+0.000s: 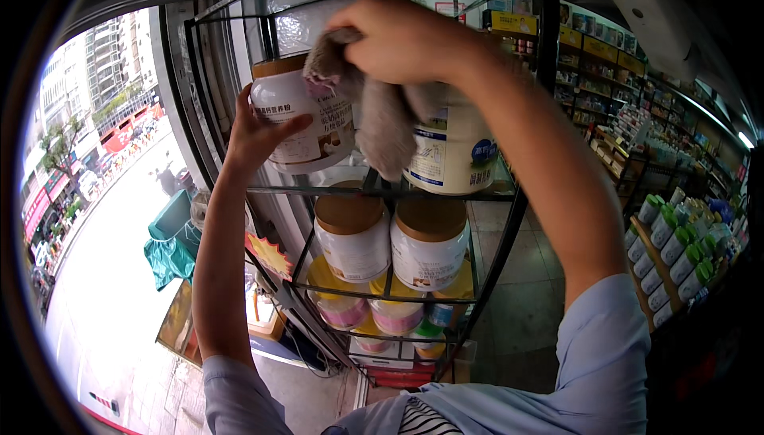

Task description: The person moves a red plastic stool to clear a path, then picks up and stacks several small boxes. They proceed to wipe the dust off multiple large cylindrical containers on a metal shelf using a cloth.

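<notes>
My left hand [262,130] grips the side of a large white canister [304,127] with a brown lid, which is tilted a little at the left of the upper glass shelf. In my right hand [406,38] is a bunched grey-brown cloth [385,124]. One folded end of it hangs over the lid and right side of that canister; whether it touches is unclear. The rest dangles in front of a cream canister [450,154] with a blue label, standing at the right of the same shelf. My right forearm hides that canister's top.
Below, the black-framed display rack [501,256] holds two white canisters [388,244] with brown lids and several yellow-lidded tubs [397,315]. Stocked shop shelves [603,71] and green-capped cans [686,250] stand to the right. A bright street [119,214] lies to the left, beside a teal-covered object [173,238].
</notes>
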Tool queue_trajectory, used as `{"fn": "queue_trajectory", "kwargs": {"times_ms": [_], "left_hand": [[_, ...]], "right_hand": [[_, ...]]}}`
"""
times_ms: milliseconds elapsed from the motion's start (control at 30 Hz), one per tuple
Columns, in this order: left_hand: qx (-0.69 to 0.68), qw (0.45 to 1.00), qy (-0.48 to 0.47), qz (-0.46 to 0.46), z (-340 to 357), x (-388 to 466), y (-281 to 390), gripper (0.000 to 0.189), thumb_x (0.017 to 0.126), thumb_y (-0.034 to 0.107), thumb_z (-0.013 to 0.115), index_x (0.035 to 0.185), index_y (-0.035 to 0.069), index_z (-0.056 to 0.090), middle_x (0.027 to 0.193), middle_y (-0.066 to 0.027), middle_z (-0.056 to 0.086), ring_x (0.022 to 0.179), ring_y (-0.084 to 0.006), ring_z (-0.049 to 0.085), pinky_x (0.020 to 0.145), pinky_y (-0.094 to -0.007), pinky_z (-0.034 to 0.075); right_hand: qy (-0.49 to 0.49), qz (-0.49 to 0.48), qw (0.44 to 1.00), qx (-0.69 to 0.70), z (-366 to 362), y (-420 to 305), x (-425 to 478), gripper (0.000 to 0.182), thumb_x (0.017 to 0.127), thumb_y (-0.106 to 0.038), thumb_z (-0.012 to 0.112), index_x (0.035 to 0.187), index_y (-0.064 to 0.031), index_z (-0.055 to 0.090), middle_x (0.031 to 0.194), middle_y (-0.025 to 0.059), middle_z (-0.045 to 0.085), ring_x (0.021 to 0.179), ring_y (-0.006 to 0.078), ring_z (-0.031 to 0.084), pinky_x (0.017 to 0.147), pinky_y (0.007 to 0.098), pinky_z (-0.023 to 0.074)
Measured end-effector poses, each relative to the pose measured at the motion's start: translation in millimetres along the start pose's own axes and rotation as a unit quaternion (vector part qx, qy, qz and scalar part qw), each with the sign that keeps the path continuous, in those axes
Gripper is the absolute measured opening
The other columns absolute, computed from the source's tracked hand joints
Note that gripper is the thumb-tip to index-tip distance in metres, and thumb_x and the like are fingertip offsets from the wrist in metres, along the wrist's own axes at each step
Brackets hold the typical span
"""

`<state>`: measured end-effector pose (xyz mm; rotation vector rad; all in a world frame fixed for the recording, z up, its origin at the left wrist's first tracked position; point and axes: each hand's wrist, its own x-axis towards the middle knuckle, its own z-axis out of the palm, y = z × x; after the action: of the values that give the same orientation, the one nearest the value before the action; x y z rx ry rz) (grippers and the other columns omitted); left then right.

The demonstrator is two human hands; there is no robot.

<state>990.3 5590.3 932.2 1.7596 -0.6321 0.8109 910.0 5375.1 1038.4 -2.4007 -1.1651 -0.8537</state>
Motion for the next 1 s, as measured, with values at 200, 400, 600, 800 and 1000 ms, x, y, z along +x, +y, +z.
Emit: {"fn": "queue_trajectory", "kwargs": {"times_ms": [200, 400, 600, 800, 1000], "left_hand": [[0.278, 0.9, 0.181, 0.282, 28, -37, 63, 0.069, 0.068, 0.026, 0.068, 0.119, -0.003, 0.031, 0.108, -0.0217, 0.045, 0.099, -0.0309, 0.046, 0.082, -0.0389, 0.039], [-0.154, 0.98, -0.115, 0.052, 116, -10, 87, 0.097, 0.055, 0.037, 0.078, 0.12, -0.009, 0.023, 0.111, -0.0232, 0.045, 0.102, -0.0271, 0.047, 0.085, -0.0343, 0.041], [-0.283, 0.943, -0.174, 0.024, 137, 9, 82, 0.089, 0.054, 0.03, 0.08, 0.113, -0.01, 0.028, 0.099, -0.0174, 0.052, 0.091, -0.0213, 0.053, 0.078, -0.0312, 0.046], [-0.258, 0.957, -0.049, 0.124, 136, -12, 84, 0.099, 0.05, 0.027, 0.081, 0.119, -0.006, 0.018, 0.106, -0.0172, 0.046, 0.097, -0.0218, 0.049, 0.081, -0.0319, 0.044], [-0.248, 0.936, -0.027, 0.247, 119, -32, 92, 0.098, 0.049, 0.028, 0.081, 0.12, -0.002, 0.019, 0.113, -0.0163, 0.039, 0.105, -0.0233, 0.044, 0.088, -0.0347, 0.037]], "right_hand": [[-0.133, 0.141, 0.977, 0.087, -18, 0, -102, 0.029, 0.081, -0.021, 0.051, 0.1, 0.0003, 0.054, 0.089, 0.0103, 0.059, 0.082, 0.0159, 0.056, 0.074, 0.0264, 0.0424], [0.168, 0.253, 0.904, 0.3, -66, -2, -144, 0.028, 0.08, -0.023, 0.055, 0.1, -0.0027, 0.056, 0.093, 0.0048, 0.059, 0.085, 0.012, 0.055, 0.077, 0.0251, 0.0415], [0.313, 0.143, 0.887, 0.308, -124, 9, -147, 0.03, 0.076, -0.019, 0.061, 0.098, 0.0002, 0.054, 0.092, 0.0052, 0.058, 0.084, 0.0116, 0.055, 0.075, 0.0242, 0.0423], [0.503, 0.031, 0.862, -0.055, -82, -5, -121, 0.037, 0.079, -0.025, 0.059, 0.105, 0.0001, 0.051, 0.093, 0.0079, 0.058, 0.083, 0.0128, 0.055, 0.074, 0.0237, 0.0426], [0.14, -0.05, 0.984, -0.097, -64, -26, -97, 0.035, 0.086, -0.035, 0.042, 0.108, -0.0087, 0.049, 0.104, 0.0119, 0.055, 0.096, 0.0266, 0.051, 0.083, 0.0322, 0.0389]]}}
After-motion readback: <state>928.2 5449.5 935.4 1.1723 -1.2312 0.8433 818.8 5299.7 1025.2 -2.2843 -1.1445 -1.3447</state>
